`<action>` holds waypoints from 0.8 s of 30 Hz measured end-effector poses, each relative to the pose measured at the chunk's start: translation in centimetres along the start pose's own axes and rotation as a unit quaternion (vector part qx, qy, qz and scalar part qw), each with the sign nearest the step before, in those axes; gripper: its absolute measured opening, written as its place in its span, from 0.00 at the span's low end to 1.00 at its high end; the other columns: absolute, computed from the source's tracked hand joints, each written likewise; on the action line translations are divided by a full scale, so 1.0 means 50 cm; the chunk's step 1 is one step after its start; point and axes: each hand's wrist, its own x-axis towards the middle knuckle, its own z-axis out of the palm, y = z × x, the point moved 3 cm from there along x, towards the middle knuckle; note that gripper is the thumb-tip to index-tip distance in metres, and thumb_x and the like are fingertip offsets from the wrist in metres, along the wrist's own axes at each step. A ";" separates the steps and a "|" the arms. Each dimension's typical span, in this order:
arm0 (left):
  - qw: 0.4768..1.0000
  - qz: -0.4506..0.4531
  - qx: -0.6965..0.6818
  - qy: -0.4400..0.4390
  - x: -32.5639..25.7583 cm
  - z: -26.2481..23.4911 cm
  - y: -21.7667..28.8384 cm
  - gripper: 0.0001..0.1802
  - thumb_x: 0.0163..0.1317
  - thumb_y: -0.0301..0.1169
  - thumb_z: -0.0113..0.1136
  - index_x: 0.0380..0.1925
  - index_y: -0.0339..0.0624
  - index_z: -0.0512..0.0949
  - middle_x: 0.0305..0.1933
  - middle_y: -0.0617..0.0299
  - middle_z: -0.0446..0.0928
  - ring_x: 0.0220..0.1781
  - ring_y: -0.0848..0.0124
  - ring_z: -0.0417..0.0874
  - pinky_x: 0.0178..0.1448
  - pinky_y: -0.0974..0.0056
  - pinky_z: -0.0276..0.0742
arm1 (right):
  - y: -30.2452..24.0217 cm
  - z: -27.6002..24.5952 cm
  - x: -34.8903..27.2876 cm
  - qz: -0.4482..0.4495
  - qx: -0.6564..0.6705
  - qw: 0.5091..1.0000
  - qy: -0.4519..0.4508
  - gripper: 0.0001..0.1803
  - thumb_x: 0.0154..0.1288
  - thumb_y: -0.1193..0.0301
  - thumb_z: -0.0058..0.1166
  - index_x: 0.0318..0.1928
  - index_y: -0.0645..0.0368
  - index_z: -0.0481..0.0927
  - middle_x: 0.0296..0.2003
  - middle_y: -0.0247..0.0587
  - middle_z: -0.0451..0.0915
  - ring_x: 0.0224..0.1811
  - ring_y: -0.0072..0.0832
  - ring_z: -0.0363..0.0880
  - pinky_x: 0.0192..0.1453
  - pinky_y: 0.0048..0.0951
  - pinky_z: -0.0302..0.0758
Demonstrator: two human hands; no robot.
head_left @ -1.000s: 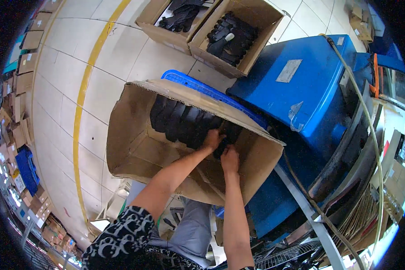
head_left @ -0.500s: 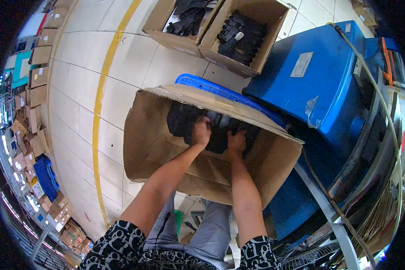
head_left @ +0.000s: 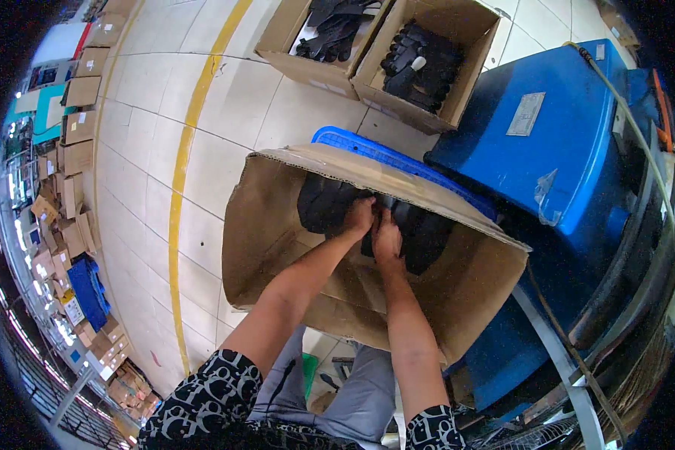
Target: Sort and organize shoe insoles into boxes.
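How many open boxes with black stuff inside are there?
3. One big box in front, with both hands inside, and two smaller boxes on the floor beyond it, left and right. Far boxes at the left edge are too small to judge.

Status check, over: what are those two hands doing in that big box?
Left hand and right hand side by side, gripping black parts deep inside the cardboard box. Box flap partly hides the parts. Nothing blocking.

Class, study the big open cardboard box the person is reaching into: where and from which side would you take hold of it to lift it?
Probably grip the big cardboard box by its two opposite side walls, coming from outside: its open mouth faces the person, and both hands are already inside.
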 end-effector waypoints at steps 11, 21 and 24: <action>0.963 0.052 0.210 0.163 -0.063 -0.175 0.036 0.23 0.55 0.29 0.63 0.52 0.43 0.71 0.51 0.45 0.74 0.54 0.49 0.76 0.52 0.52 0.75 | 0.004 0.065 0.026 -0.079 0.207 0.969 0.109 0.26 0.62 0.80 0.46 0.61 0.52 0.64 0.39 0.58 0.79 0.40 0.57 0.78 0.39 0.48 0.73; 0.957 0.017 0.289 0.015 0.051 -0.204 0.060 0.33 0.58 0.51 0.61 0.53 0.36 0.72 0.47 0.43 0.77 0.46 0.47 0.80 0.48 0.47 0.76 | -0.053 -0.146 -0.158 -0.087 -0.008 0.987 -0.136 0.18 0.66 0.65 0.48 0.52 0.62 0.74 0.45 0.57 0.79 0.49 0.52 0.77 0.50 0.46 0.74; 0.955 0.126 0.265 -0.049 0.021 -0.343 0.039 0.25 0.55 0.40 0.65 0.49 0.35 0.76 0.49 0.42 0.78 0.51 0.45 0.77 0.55 0.49 0.72 | -0.164 -0.327 -0.398 -0.160 0.110 0.975 0.109 0.16 0.68 0.68 0.47 0.51 0.63 0.74 0.44 0.56 0.79 0.48 0.50 0.78 0.51 0.43 0.75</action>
